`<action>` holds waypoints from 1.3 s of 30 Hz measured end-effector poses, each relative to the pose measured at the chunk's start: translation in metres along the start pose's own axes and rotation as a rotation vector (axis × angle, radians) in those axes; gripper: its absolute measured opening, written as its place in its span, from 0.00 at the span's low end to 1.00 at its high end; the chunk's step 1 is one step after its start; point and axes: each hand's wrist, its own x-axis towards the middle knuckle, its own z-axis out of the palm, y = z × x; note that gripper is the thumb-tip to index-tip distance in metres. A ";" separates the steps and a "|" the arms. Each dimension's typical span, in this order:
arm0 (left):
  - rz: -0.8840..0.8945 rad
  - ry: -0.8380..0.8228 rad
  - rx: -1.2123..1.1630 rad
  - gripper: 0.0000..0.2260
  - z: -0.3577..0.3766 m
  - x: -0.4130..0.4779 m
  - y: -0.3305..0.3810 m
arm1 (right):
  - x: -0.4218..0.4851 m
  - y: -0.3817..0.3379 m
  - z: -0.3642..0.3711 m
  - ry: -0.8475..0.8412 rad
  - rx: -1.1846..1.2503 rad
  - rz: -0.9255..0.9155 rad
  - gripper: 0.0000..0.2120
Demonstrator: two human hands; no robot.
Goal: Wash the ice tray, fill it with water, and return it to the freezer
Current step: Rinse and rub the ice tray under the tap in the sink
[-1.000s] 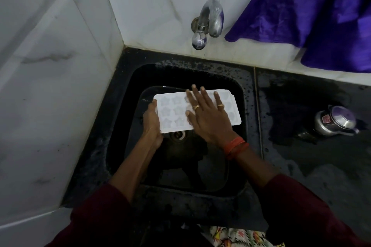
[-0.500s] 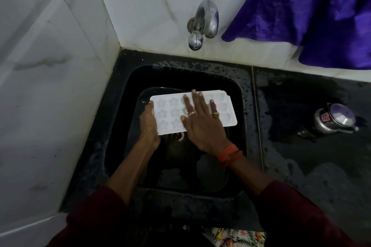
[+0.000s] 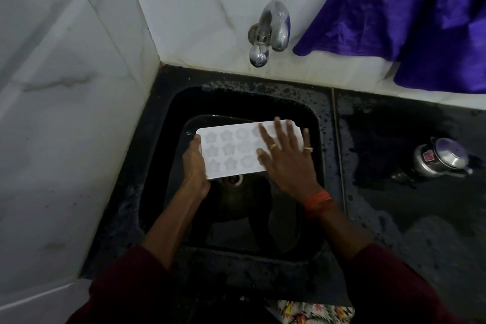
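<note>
1. Location. The ice tray [image 3: 231,150] is held roughly level over the basin of the black sink [image 3: 326,123], just above the drain [image 3: 235,180], with its flower-shaped cavities facing up. Whether it touches the basin floor cannot be told.
2. Hands. The left hand [image 3: 194,166] grips the short left end of the tray. Its fingers are hidden underneath, presumably curled under the rim. The right hand [image 3: 286,163] lies flat on the right half, its fingers [image 3: 278,132] straight and spread.
3. Step in hand. Judged to be the wash, done by rubbing with the bare palm. Filling and the freezer are not yet done.
4. Water. The tap [image 3: 273,31] is on the wall behind the sink, and no stream can be made out. The tray sits forward of the spout, so a proper rinse would need it brought back under the spout.
5. Technique. A flat palm cleans only the top face. Fingertips should be worked into each cavity in turn, since the pointed moulds are likely to hold residue.
6. Grip. Wet plastic is likely to be slippery. The left hand should hold firm against the push of the right, and the tray should be kept over the basin.
7. Surroundings. The dark table [image 3: 407,205] to the right looks wet and carries a metal pot [image 3: 441,158]. A purple cloth [image 3: 407,13] hangs close to the tap, so splashing should be kept low.
</note>
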 end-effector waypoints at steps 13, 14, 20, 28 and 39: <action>-0.112 -0.073 0.146 0.17 -0.022 0.002 -0.014 | -0.023 0.044 0.021 -0.121 0.974 0.640 0.19; -0.136 -0.087 0.144 0.17 -0.023 0.003 -0.014 | -0.024 0.045 0.023 -0.151 1.000 0.676 0.19; -0.302 -0.171 0.065 0.13 -0.035 0.011 -0.009 | -0.034 0.040 0.010 -0.218 1.404 0.827 0.08; -0.426 -0.242 0.161 0.17 -0.042 0.023 -0.005 | -0.025 0.050 0.017 -0.362 1.553 1.041 0.12; -0.420 -0.241 0.461 0.33 -0.028 0.027 0.000 | -0.015 0.054 0.010 -0.395 1.661 1.076 0.20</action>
